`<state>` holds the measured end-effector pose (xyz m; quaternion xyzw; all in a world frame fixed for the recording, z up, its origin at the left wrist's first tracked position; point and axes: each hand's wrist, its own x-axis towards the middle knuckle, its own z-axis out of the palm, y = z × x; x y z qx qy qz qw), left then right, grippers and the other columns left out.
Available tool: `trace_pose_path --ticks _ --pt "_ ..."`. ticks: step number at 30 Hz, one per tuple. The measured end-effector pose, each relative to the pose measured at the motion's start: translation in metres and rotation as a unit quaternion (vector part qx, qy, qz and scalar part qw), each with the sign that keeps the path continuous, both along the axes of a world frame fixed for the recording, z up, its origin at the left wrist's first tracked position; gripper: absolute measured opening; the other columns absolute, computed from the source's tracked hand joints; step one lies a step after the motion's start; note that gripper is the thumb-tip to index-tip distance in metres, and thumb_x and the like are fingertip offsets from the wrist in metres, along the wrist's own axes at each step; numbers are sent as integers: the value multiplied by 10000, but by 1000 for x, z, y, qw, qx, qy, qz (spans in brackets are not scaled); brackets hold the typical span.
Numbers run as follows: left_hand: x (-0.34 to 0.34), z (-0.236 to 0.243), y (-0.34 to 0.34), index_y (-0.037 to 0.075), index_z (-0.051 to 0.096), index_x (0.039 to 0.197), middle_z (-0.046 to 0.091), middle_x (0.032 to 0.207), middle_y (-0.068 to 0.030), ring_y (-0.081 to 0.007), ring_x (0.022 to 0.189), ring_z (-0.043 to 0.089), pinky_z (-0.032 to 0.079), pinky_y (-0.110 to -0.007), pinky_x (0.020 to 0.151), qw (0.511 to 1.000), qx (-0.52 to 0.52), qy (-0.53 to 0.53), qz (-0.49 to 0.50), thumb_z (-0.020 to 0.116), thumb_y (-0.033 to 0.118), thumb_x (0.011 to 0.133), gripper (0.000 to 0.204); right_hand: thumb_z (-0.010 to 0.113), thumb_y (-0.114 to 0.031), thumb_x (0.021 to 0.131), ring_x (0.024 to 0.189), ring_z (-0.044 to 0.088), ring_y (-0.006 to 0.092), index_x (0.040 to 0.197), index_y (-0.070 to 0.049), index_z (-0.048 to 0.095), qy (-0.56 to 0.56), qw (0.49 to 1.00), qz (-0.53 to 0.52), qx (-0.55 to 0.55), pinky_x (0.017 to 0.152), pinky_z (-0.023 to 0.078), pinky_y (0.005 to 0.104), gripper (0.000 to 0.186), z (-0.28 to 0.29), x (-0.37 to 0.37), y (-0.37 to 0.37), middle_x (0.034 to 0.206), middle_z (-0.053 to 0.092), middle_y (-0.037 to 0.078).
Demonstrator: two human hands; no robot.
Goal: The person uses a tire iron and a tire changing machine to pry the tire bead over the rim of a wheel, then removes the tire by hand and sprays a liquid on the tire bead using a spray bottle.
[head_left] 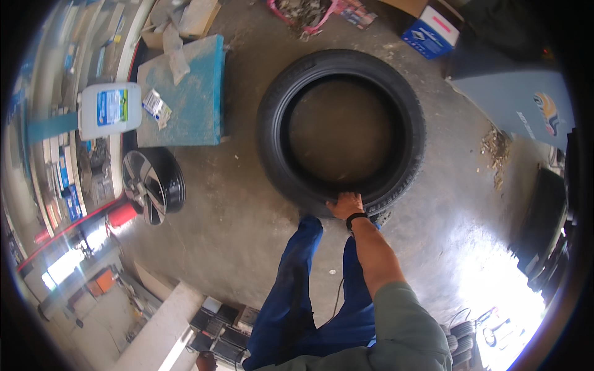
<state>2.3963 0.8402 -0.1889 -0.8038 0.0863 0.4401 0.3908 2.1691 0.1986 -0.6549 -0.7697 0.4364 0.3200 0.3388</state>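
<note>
A large black tire (272,139) lies in front of my feet, its wide opening showing the concrete floor. My right hand (346,205), with a dark band at the wrist, is on the near edge of the tire, its fingers curled over the inner rim. Whether that edge is raised off the floor I cannot tell. At the lower left edge of the view, a small brown shape that seems to be my left hand (206,361) hangs away from the tire. Its fingers cannot be made out.
Left stand a teal box (179,102), a whitish jug (110,111) and an alloy wheel (151,185), beside shelves. A pink-rimmed container (303,13) and a blue-and-white carton (432,34) are at the back. A grey machine (520,102) stands right, with debris (495,151) beside it.
</note>
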Motion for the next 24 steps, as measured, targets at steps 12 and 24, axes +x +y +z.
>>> trace_pose_path --ticks 12,24 --pt "35 -97 -313 -83 576 1204 623 1201 -261 -407 1122 600 486 -431 955 882 -471 -15 -25 702 267 870 499 399 -561 941 972 673 329 975 -23 747 -42 997 -50 34 905 458 400 642 319 -33 -112 1005 721 172" --pt "-206 -153 -596 -65 364 1404 481 1330 -255 -411 1257 452 316 -579 1062 508 -653 285 -484 553 683 836 959 664 -342 841 1036 616 374 1069 -51 677 -312 751 -464 -350 922 473 435 370 350 -240 24 1061 675 170"
